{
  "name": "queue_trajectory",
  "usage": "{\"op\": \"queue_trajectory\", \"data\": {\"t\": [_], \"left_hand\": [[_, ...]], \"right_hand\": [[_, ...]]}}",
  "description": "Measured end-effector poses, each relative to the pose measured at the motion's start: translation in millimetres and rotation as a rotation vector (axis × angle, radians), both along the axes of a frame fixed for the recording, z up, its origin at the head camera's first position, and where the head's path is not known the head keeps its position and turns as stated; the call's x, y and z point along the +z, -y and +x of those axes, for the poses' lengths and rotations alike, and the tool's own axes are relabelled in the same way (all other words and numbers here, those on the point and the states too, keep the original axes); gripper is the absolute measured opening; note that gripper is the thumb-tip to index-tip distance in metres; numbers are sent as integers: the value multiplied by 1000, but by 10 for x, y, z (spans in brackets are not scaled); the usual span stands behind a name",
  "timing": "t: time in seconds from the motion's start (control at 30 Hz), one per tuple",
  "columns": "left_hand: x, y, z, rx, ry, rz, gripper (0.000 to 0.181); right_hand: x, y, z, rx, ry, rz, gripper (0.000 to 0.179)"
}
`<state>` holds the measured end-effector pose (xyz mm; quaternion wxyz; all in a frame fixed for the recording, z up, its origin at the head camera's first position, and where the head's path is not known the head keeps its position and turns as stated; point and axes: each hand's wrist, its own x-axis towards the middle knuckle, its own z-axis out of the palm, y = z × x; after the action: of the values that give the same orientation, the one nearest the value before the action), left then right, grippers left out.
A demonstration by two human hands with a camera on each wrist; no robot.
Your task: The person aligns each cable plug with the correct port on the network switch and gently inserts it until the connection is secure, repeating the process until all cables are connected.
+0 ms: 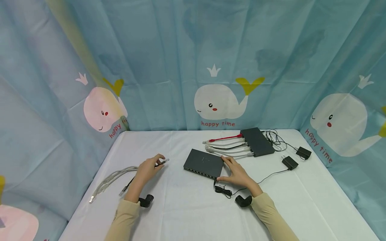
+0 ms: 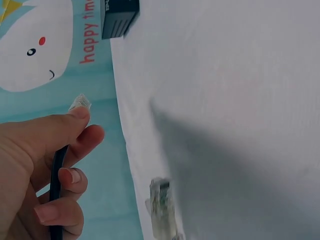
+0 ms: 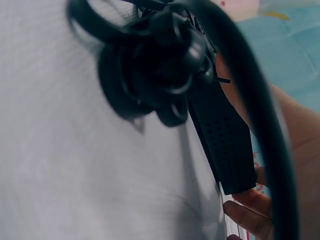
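My left hand pinches a black network cable near one end, and its clear plug sticks out past the thumb and index finger. The cable's other end trails onto the table by the wrist. A black network switch lies at mid-table with its row of ports facing me. Around its right side, my right hand holds it between the thumb at the near corner and the fingers at the far corner. In the right wrist view the switch's vented side shows between thumb and fingers.
A bundle of grey network cables lies left. Behind right, a second black switch has red, grey and black cables plugged in. Two power adapters lie at right. A tied black power cord lies in front of the held switch.
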<state>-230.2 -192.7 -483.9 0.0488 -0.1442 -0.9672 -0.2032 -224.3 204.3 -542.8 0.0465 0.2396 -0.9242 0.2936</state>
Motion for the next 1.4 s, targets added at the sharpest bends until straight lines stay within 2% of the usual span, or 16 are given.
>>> {"op": "queue_trajectory", "data": {"t": [0.27,0.47,0.63,0.83,1.0,1.27,1.4], "left_hand": [[-37,-186,58,-13,12,50,31],[-76,-307,87,-28,-1,50,31],[-113,-421,124,-52,46,111,32],[-190,-559,170,-83,69,134,33],[-252,-678,225,-105,51,142,24],[-296,-860,281,-90,12,180,19],[-300,-924,299,-97,34,190,17]], "right_hand": [[15,21,19,-12,-4,-10,99],[27,39,21,-27,-7,-7,100],[26,40,21,-29,6,-4,100],[23,42,36,-33,11,-17,100],[10,49,40,-37,1,-11,100],[4,59,34,-51,5,-16,101],[-6,64,31,-59,0,-13,101]]}}
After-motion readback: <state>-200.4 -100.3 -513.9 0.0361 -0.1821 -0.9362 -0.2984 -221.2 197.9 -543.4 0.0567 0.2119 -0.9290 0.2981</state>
